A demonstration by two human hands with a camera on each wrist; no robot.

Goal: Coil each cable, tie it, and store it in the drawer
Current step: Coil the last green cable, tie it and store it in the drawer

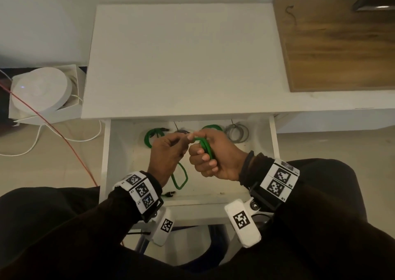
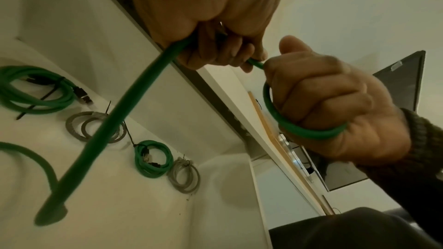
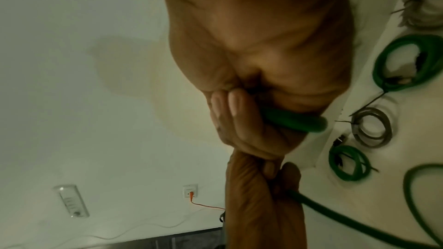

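Over the open white drawer (image 1: pixel 272 151), my right hand (image 1: pixel 204 156) grips a few loops of green cable (image 1: pixel 206 146) in its fist. My left hand (image 1: pixel 180 141) pinches the same cable just left of the coil. The loose rest of it (image 1: pixel 180 177) hangs into the drawer, its plug (image 1: pixel 170 193) near the front. In the left wrist view the strand (image 2: pixel 120 116) runs out of my left hand (image 2: pixel 215 48) toward the loop (image 2: pixel 299 132) in my right hand (image 2: pixel 335 105). The right wrist view shows the loop (image 3: pixel 294 120) under the curled fingers (image 3: pixel 230 105).
Tied coils lie along the drawer's back: green (image 1: pixel 152 136), grey (image 1: pixel 181 131) partly hidden, green (image 1: pixel 211 127), grey (image 1: pixel 237 133). A wooden board (image 1: pixel 337 44) with a thin black tie (image 1: pixel 291 14) lies on the white tabletop (image 1: pixel 181 61). A white round device (image 1: pixel 40 89) and red wire (image 1: pixel 64 134) are on the floor.
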